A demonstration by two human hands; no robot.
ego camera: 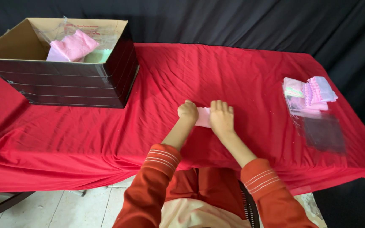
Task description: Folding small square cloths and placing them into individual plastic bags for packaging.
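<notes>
pink cloth (203, 117) | between both hands, under right fingers (221, 109)

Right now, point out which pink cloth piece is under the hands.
The small pale pink piece mid-table, pressed between left hand and right hand. The others lie in the cardboard box or stacked at the right edge.

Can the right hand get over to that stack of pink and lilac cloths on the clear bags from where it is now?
Probably yes: the right hand has only bare red tablecloth between it and the stack.
</notes>
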